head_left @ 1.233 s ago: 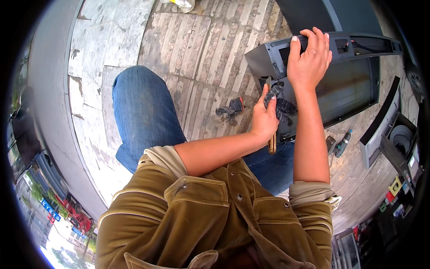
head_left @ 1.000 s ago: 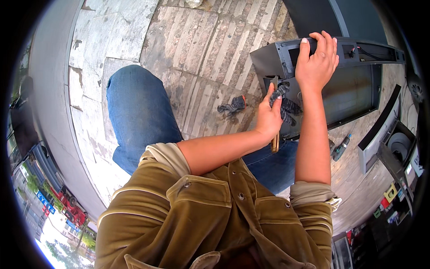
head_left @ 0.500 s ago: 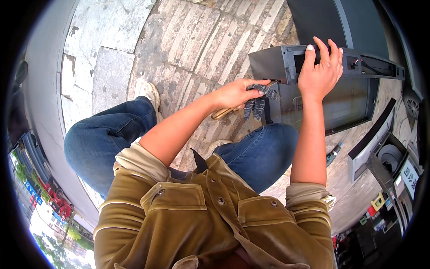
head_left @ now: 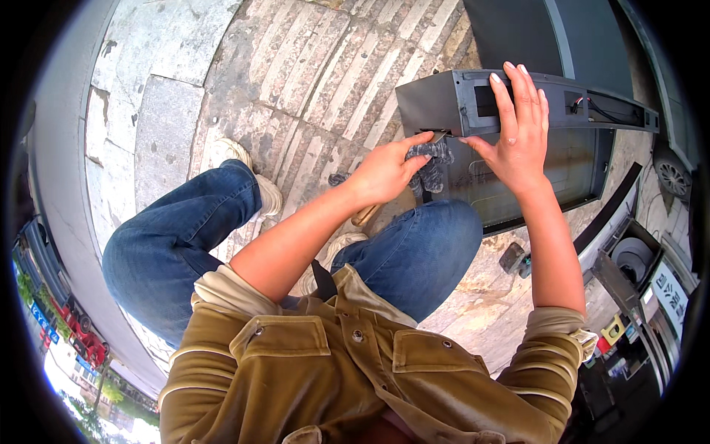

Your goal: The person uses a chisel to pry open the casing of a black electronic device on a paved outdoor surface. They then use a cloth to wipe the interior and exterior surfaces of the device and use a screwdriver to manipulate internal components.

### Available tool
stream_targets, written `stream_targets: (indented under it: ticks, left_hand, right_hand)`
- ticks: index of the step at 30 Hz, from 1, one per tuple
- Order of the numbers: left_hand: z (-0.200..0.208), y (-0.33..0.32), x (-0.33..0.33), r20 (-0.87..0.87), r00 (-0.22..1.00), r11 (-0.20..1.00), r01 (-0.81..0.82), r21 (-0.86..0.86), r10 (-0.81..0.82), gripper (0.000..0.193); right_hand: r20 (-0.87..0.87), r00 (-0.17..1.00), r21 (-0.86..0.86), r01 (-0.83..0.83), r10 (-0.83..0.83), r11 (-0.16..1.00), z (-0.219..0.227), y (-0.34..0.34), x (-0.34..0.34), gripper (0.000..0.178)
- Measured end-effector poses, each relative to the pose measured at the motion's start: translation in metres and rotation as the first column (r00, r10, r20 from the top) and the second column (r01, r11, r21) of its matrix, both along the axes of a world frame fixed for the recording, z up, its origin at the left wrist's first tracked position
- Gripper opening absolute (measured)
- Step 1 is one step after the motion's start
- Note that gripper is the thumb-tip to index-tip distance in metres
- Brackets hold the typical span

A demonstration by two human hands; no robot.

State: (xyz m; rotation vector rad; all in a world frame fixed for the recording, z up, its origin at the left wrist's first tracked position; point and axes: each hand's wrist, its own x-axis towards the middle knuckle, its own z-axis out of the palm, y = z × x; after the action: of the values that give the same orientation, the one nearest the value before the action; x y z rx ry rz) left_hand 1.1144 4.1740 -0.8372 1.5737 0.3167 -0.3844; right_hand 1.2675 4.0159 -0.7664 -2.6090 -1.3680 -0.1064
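Observation:
A dark grey metal housing (head_left: pixel 436 100), long and box-shaped, lies crosswise in front of me, its narrow slotted face toward me. My left hand (head_left: pixel 388 166) is closed on a dark grey knitted glove (head_left: pixel 430 154) right at the housing's lower left corner. A small thin edge shows at that corner; I cannot make out whether it belongs to a tool. My right hand (head_left: pixel 521 133) lies on the slotted face with its fingers stretched up over the top edge, the thumb at the lower edge near the left hand. Beneath the left hand a wooden handle end (head_left: pixel 364 216) shows partly.
A large dark panel with a dull glassy face (head_left: pixel 547 174) lies under the housing. Black wires (head_left: pixel 610 111) show in its right-hand opening. My bent knees (head_left: pixel 414 251) flank the spot. Opened dark equipment (head_left: pixel 636 259) stands at the right; a pale wall (head_left: pixel 55 170) runs along the left.
My right hand's thumb has dropped from the top to the housing's lower edge, and its forearm swings outward. My left hand has turned slightly, still with the glove. The view has shifted a little.

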Motion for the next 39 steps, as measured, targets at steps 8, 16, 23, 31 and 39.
stream_targets:
  ticks: [8,16,23,31,39]
  left_hand:
    - [-0.009,-0.026,-0.005,-0.137,0.971,0.957,-0.221,-0.187,0.197,0.047]
    - [-0.005,-0.044,-0.005,-0.103,0.96,0.958,-0.271,-0.094,0.261,0.048]
    - [0.003,-0.058,-0.006,-0.098,0.933,0.934,-0.353,-0.05,0.348,0.052]
    - [0.015,-0.063,-0.003,-0.223,0.901,0.907,-0.404,-0.121,0.371,0.049]
    - [0.014,-0.071,-0.002,-0.172,0.888,0.896,-0.441,-0.059,0.426,0.052]
  right_hand:
    - [0.004,1.0,0.005,-0.027,0.027,1.0,0.0,0.002,0.005,0.096]
    - [0.009,0.998,-0.018,-0.056,0.056,0.998,-0.002,0.0,0.011,0.099]
    - [0.034,0.997,-0.023,-0.072,0.073,0.997,-0.003,0.005,0.011,0.096]
    - [0.087,0.991,-0.006,-0.104,0.104,0.995,-0.006,0.004,0.014,0.087]
    - [0.063,0.992,-0.021,-0.105,0.106,0.994,-0.006,0.007,0.012,0.094]
